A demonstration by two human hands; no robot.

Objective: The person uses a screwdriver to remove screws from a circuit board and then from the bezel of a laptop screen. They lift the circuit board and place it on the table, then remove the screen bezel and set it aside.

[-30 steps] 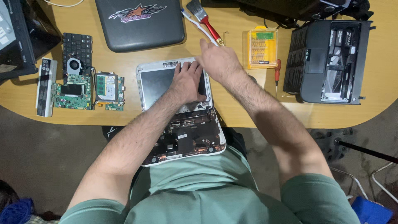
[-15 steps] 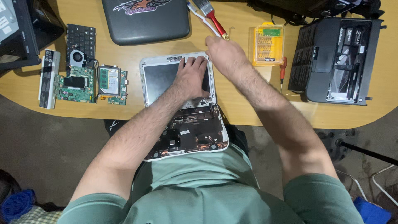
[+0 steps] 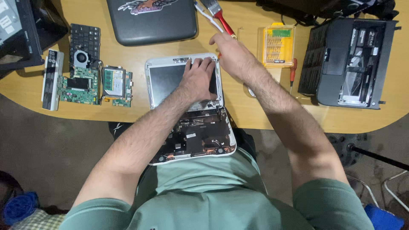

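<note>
Warm, fairly even indoor light falls from above onto the yellow-toned table [image 3: 128, 110], which is the brightest part of the view. Shadows are soft and short: a faint one lies under the right forearm, and another along the table's near edge over the dim grey floor [image 3: 51, 149]. The dark laptop lid [image 3: 153, 21] carries a mild sheen, without hard glare. Focus is reasonably sharp in the middle; the hands [image 3: 200, 79] look slightly soft. The wide lens bends the table's edge, and the corners darken and smear.

Green short-sleeve tee, bare hairy forearms, no gloves/rings.
</note>
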